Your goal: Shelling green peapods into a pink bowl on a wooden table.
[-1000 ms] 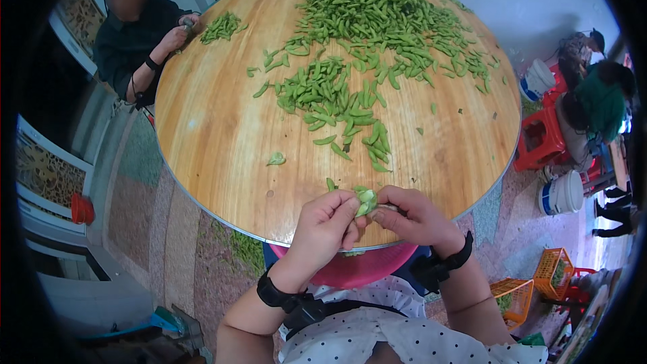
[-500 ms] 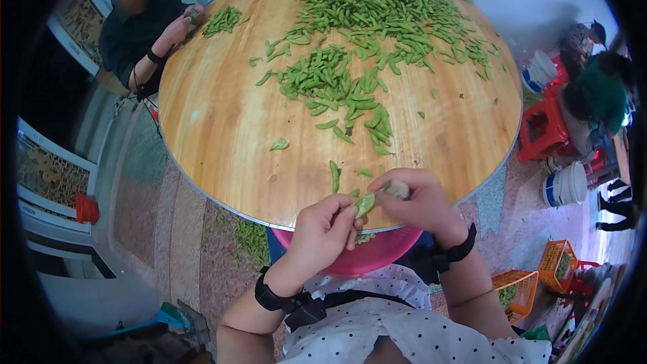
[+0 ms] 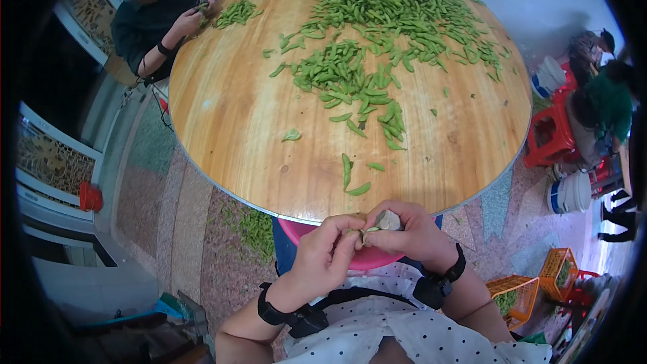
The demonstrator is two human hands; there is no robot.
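Observation:
Above a pink basin (image 3: 367,262) at the table's near edge, my two hands meet fingertip to fingertip. Between them is a green soybean pod (image 3: 368,230), mostly covered by the fingers. My left hand (image 3: 325,251) pinches one end of it, and my right hand (image 3: 416,234) grips the other. A greyish-white wrap (image 3: 387,220) sits on a digit of the right hand. Just beyond my hands, loose pods (image 3: 359,189) lie on the round wooden table (image 3: 249,168). Farther off, a small heap of pods (image 3: 333,71) leads to a large pile (image 3: 397,7).
At the far left a person (image 3: 151,27) handles pods beside a small heap (image 3: 236,12). Red stools (image 3: 551,136), a white bucket (image 3: 569,193) and seated people are on the right. Orange crates (image 3: 515,300) stand at lower right. Pods or husks (image 3: 253,232) litter the floor.
Both hands have drawn back from over the table edge to above the basin and come together on the pod. The view has shifted slightly, and another pod now shows on the table.

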